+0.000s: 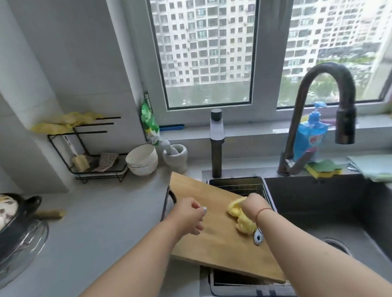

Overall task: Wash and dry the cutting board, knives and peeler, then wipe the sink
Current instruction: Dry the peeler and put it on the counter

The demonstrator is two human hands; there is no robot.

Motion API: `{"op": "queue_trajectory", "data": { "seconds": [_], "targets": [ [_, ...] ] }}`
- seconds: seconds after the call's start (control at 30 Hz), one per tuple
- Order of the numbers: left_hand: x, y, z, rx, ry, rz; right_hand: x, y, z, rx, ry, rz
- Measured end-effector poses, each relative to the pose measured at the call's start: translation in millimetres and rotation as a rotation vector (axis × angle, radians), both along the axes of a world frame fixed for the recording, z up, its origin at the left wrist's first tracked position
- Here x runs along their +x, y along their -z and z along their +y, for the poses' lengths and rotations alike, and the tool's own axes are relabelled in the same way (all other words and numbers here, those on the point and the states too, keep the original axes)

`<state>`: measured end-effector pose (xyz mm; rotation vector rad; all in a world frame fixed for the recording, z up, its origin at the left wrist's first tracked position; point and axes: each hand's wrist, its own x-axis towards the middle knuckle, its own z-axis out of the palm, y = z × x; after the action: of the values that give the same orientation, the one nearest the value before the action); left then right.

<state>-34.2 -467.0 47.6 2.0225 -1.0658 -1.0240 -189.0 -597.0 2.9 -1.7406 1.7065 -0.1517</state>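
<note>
The wooden cutting board [218, 238] lies slanted across the left end of the sink [330, 209], over a drain basket [240, 185]. My right hand [254, 205] grips a bunched yellow cloth [240, 219] just above the board. A grey-blue handle end with a hole [258, 236] sticks out below the cloth, under my right wrist. My left hand [189, 214] hovers over the board's left part with curled fingers, pinching a small shiny metal piece [204, 208]. I cannot tell whether that piece and the handle belong to one utensil.
A dark curved faucet [323, 91] arches over the sink, with a blue soap bottle [310, 137], a yellow-green sponge [323, 167] and a folded pale cloth [380, 168] behind. On the left counter are white bowls [142, 160], a mortar [176, 156], a wire rack [95, 153] and a black pot [10, 217].
</note>
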Motion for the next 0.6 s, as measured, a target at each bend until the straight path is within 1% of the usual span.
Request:
{"op": "queue_trajectory", "data": {
  "seconds": [0.03,0.1,0.17,0.23,0.4,0.5,0.6],
  "targets": [
    [-5.4,6.2,-7.8,0.021,0.019,0.016,-8.5,12.2,-7.2,0.061,0.001,0.043],
    [-14.8,16.0,-22.9,0.056,0.05,0.04,-22.6,33.7,-15.2,0.167,-0.015,0.048],
    [-20.0,21.4,-33.6,0.075,0.067,0.054,-28.8,52.5,-16.7,0.315,0.032,-0.058],
    [-22.5,25.5,-44.0,0.085,0.067,0.074,-28.7,66.5,-21.4,0.396,0.061,-0.15],
    [-23.6,34.1,-56.8,0.126,0.037,0.125,-25.4,85.8,-33.3,0.384,0.059,-0.21],
    [-23.9,37.3,-59.0,0.126,0.024,0.145,-25.5,88.9,-34.8,0.389,0.085,-0.282],
    [-26.2,39.6,-59.4,0.132,0.017,0.154,-29.0,95.2,-36.3,0.329,0.058,-0.241]
  ]
}}
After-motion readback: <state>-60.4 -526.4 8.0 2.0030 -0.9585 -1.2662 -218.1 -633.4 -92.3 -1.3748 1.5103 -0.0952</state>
